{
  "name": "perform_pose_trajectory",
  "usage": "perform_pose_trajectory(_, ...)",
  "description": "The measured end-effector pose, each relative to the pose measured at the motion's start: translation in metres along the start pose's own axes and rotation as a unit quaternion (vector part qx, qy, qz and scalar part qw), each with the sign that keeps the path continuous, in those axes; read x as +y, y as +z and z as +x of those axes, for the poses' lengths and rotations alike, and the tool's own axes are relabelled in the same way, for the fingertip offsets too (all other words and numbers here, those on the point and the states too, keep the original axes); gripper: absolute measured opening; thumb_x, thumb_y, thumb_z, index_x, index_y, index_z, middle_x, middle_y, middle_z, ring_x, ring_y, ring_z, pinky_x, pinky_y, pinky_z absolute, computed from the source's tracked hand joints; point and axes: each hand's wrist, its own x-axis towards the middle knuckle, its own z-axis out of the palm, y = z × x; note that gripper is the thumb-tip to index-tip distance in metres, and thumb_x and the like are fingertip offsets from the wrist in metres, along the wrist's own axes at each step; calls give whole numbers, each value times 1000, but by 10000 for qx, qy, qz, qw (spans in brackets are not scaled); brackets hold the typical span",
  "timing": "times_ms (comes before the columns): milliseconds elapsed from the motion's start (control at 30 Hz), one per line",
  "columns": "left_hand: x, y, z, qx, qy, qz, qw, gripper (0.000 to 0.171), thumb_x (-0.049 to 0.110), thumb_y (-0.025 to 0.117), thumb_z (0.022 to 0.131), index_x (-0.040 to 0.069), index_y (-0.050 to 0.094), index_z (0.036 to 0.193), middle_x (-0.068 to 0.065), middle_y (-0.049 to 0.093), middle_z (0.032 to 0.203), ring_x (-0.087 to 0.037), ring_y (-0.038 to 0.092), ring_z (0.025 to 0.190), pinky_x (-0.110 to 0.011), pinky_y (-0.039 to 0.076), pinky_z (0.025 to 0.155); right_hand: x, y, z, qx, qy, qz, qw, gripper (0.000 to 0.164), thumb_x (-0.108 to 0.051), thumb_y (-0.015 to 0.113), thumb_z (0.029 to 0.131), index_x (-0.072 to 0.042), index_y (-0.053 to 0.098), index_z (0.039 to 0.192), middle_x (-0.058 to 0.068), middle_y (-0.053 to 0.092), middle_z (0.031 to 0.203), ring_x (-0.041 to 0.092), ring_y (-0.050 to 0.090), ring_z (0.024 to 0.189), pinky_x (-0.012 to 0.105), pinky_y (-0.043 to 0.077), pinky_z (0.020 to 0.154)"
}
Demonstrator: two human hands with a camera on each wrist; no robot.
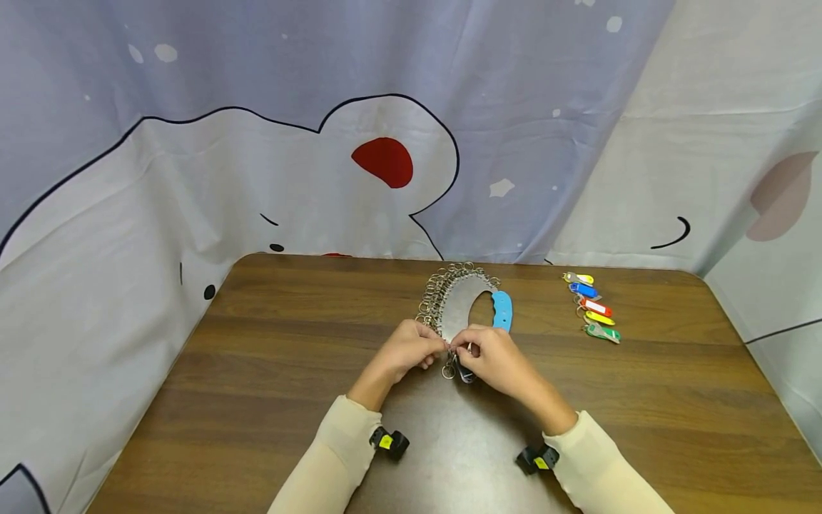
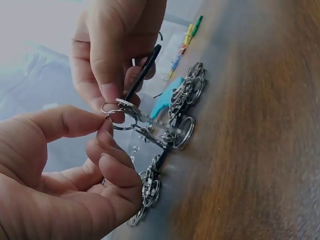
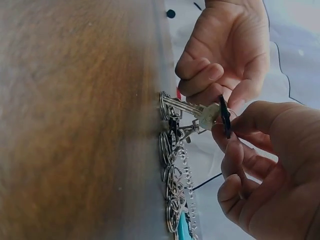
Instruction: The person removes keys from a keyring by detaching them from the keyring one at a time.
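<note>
Both hands meet over the near end of a crescent-shaped metal plate (image 1: pixel 457 303) with a blue handle (image 1: pixel 503 310). Rows of metal key rings and clasps (image 1: pixel 432 294) hang along its outer edge. My left hand (image 1: pixel 411 348) pinches a small key ring (image 2: pixel 131 121) between thumb and index finger. Opposite it, my right hand (image 1: pixel 497 357) pinches the same ring beside a black key tag (image 3: pixel 225 117). A silver key (image 3: pixel 207 116) hangs there, its blade pointing toward the clasps. In the head view the fingers partly hide ring and key.
On the right of the brown wooden table (image 1: pixel 289 371) lie several keys with coloured tags: yellow (image 1: pixel 584 279), blue (image 1: pixel 584 290), red (image 1: pixel 596 307) and green (image 1: pixel 602 332) among them. A printed curtain (image 1: pixel 257 178) hangs behind the table's far edge.
</note>
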Motion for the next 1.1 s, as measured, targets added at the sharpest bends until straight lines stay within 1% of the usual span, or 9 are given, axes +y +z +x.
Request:
perform_pose_trajectory(167, 0, 0, -1, -68, -95, -26, 9999, 19, -3, 60, 76, -19, 65, 85, 2, 47, 52, -8, 43, 47, -20, 38, 44, -1, 0, 0, 35, -146, -39, 9999, 14, -3, 65, 81, -13, 75, 86, -5, 66, 78, 7, 54, 62, 24, 49, 55)
perform_pose_trajectory(333, 0, 0, -1, 99, 136, 196, 9997, 13, -4, 61, 75, -15, 67, 80, 2, 47, 52, -8, 41, 46, -20, 35, 43, -1, 0, 0, 43, -78, 21, 10000, 8, -8, 69, 85, -14, 75, 86, -4, 70, 81, 5, 55, 65, 26, 52, 57)
perform_pose_trajectory(400, 1, 0, -3, 233, 397, 532, 9975, 9, -3, 63, 73, -11, 68, 74, 2, 49, 54, -8, 43, 48, -20, 35, 43, 0, 0, 0, 54, 50, 113, 9999, 6, -11, 70, 86, -15, 75, 85, -4, 71, 82, 5, 57, 68, 28, 53, 60)
perform_pose_trajectory(500, 5, 2, -7, 468, 798, 1307, 9871, 5, 1, 66, 70, 1, 69, 67, 2, 55, 57, -7, 45, 50, -21, 36, 45, 1, 0, 0, 129, 234, 230, 9994, 6, -12, 71, 86, -15, 75, 84, -3, 73, 84, 7, 61, 73, 32, 54, 64)
perform_pose_trajectory(600, 9, 4, -11, 700, 1176, 2083, 9684, 5, 7, 67, 68, 9, 69, 64, 4, 59, 59, -5, 48, 52, -21, 39, 47, 2, -1, 1, 200, 397, 237, 9987, 7, -11, 70, 86, -15, 75, 83, -1, 73, 83, 8, 63, 73, 32, 55, 65)
perform_pose_trajectory(733, 10, 8, -16, 829, 1455, 2510, 9534, 9, 6, 68, 67, 13, 66, 62, 5, 59, 57, -4, 50, 50, -19, 41, 47, 2, -1, 1, 266, 561, 245, 9978, 8, -9, 70, 86, -14, 74, 81, 0, 73, 81, 8, 62, 69, 32, 54, 61)
perform_pose_trajectory(867, 9, 11, -19, 963, 1569, 2686, 9455, 11, 6, 68, 67, 15, 65, 62, 4, 61, 56, -4, 52, 51, -20, 43, 48, 2, 0, 1, 287, 608, 236, 9975, 8, -10, 70, 86, -15, 74, 80, -1, 73, 80, 7, 61, 68, 31, 54, 61)
perform_pose_trajectory(967, 9, 11, -19, 1037, 1521, 2698, 9452, 10, 8, 67, 69, 14, 66, 62, 4, 61, 57, -5, 52, 51, -20, 43, 48, 2, 1, 1, 317, 526, 206, 9979, 8, -10, 70, 85, -15, 74, 80, -2, 73, 81, 6, 61, 69, 31, 54, 62)
perform_pose_trajectory(1100, 8, 11, -17, 964, 1391, 2525, 9527, 10, 9, 69, 74, 12, 68, 65, 2, 63, 60, -6, 52, 53, -22, 44, 50, 1, 0, 1, 291, 396, 211, 9986, 7, -10, 71, 85, -14, 74, 81, -1, 72, 80, 7, 61, 69, 31, 54, 61)
